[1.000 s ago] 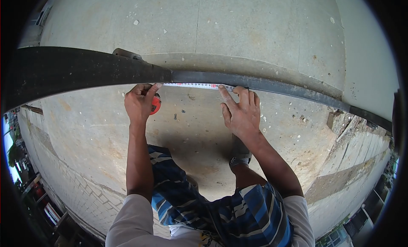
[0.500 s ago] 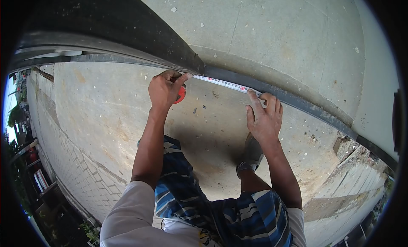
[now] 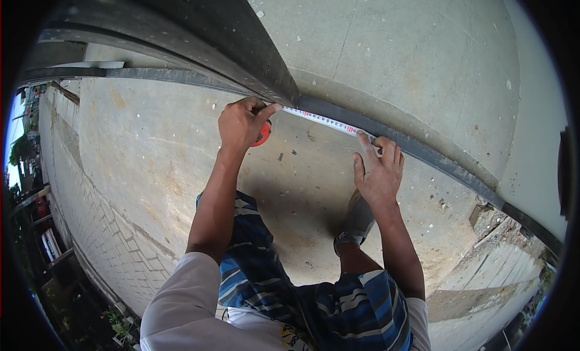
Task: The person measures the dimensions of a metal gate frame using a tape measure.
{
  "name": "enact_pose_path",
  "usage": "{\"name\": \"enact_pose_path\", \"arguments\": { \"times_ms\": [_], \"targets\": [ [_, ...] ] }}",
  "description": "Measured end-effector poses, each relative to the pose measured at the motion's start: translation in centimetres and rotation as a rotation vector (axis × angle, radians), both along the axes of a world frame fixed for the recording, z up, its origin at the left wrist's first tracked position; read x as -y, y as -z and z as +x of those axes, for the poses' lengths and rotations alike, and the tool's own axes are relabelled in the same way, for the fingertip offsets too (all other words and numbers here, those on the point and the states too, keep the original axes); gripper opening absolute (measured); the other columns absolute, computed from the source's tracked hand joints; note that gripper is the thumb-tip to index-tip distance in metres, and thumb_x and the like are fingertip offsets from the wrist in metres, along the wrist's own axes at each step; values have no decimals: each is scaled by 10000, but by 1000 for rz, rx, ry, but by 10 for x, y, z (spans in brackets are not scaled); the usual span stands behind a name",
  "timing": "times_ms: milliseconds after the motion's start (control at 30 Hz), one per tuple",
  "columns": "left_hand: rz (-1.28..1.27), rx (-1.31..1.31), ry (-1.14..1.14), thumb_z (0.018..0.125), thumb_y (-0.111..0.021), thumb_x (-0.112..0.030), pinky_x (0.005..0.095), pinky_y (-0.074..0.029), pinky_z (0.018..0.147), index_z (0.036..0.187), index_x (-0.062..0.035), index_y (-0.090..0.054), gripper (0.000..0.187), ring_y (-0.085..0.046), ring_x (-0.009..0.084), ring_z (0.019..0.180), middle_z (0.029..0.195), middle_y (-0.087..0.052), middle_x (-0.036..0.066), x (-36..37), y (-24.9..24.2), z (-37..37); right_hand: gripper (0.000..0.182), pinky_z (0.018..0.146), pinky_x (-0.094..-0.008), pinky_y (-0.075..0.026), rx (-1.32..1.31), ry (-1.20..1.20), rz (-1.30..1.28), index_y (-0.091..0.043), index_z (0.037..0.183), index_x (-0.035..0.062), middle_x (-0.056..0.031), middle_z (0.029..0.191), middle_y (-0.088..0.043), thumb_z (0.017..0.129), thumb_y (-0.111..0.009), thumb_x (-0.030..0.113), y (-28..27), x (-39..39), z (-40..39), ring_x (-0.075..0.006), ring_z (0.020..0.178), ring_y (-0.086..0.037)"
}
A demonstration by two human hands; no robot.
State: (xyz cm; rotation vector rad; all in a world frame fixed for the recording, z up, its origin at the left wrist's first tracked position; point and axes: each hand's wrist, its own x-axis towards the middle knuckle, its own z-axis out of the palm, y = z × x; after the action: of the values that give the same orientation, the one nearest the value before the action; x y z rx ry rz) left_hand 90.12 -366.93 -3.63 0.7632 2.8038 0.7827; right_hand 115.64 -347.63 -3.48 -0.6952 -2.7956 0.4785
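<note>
A tape measure with a red case (image 3: 262, 135) is in my left hand (image 3: 240, 126), which is closed around it, thumb and fingertips at the start of the blade. The white blade (image 3: 320, 119) runs out to the right along the near side of a dark metal floor rail (image 3: 417, 149). At the blade's far end, my right hand (image 3: 382, 174) presses it with the index fingertip. Its thumb is held apart, and the other fingers bend toward the rail. Part of the case is hidden behind my left hand.
A thick dark post (image 3: 266, 55) rises from the rail just beyond my left hand. Smooth concrete (image 3: 417, 55) lies past the rail. Small debris dots the floor (image 3: 314, 194) on my side. A broken concrete edge (image 3: 486, 221) is at the right. My shoe (image 3: 356, 218) stands below my right hand.
The view has shifted slightly, so the post, the tape measure and both hands appear a little farther right. Hands and blade keep about the same position along the rail.
</note>
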Motion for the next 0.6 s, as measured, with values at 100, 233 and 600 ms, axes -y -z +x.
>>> {"name": "enact_pose_path", "arguments": {
  "times_ms": [100, 233, 600],
  "targets": [
    [-4, 3, 5, 774, -817, -536, 375, -514, 564, 704, -46, -724, 504, -684, 273, 587, 637, -697, 97, -1, -2, 0, 498, 965, -480, -429, 1, -1, -11, -652, 1342, 227, -103, 1136, -521, 854, -748, 209, -1, -1, -1, -295, 1069, -534],
    [10, 7, 6, 780, -810, -545, 378, -518, 569, 713, -45, -731, 511, -689, 278, 593, 637, -698, 101, 0, 1, -1, 492, 962, -479, -431, -1, -10, -9, -654, 1337, 226, -102, 1126, -522, 855, -745, 204, -2, -3, -1, -296, 1071, -535],
    [9, 33, 10, 803, -802, -517, 369, -516, 574, 722, -54, -731, 475, -691, 267, 599, 654, -709, 84, -2, -6, 1, 483, 975, -477, -429, 23, -6, -26, -658, 1332, 222, -94, 1124, -522, 857, -742, 202, -7, -3, -2, -286, 1068, -539]
  ]
}}
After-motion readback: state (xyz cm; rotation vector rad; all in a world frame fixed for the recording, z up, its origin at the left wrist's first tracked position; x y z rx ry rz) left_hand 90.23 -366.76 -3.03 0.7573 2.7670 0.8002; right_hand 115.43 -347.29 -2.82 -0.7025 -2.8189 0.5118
